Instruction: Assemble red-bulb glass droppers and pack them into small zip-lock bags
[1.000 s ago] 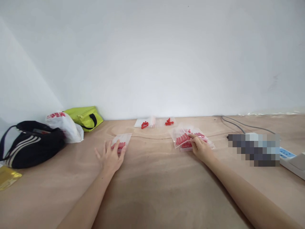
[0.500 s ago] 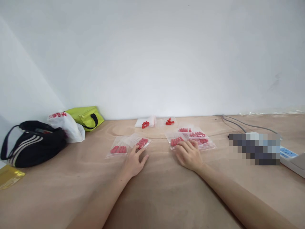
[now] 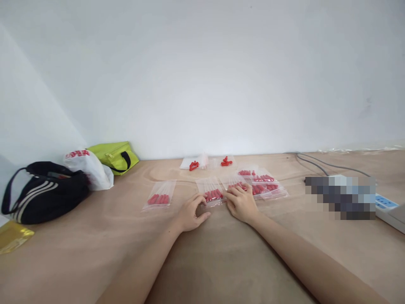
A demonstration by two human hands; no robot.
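My left hand (image 3: 191, 214) rests on the table with thumb and fingers apart, its fingertips at the lower left edge of a clear zip bag (image 3: 209, 184) of red pieces. Across from it, my right hand (image 3: 243, 205) lies with spread fingers over the lower part of another zip bag (image 3: 228, 180), also with red pieces inside. Partly hidden by those fingers, this bag sits close beside the first. More filled bags (image 3: 265, 185) overlap to its right. Farther left, a separate bag of red pieces (image 3: 159, 199) lies flat.
Loose red pieces (image 3: 226, 161) and a stack of clear bags (image 3: 188, 163) lie near the wall. At left are a black bag (image 3: 47, 192), a white plastic bag (image 3: 88, 171), a lime-green bag (image 3: 110, 156) and a yellow packet (image 3: 14, 236). A power strip (image 3: 386, 204) stands right, with grey cables.
My left hand has slid right along with one bag, away from the far-left bag and up beside the right-hand group. My right hand has shifted slightly left over its bag.
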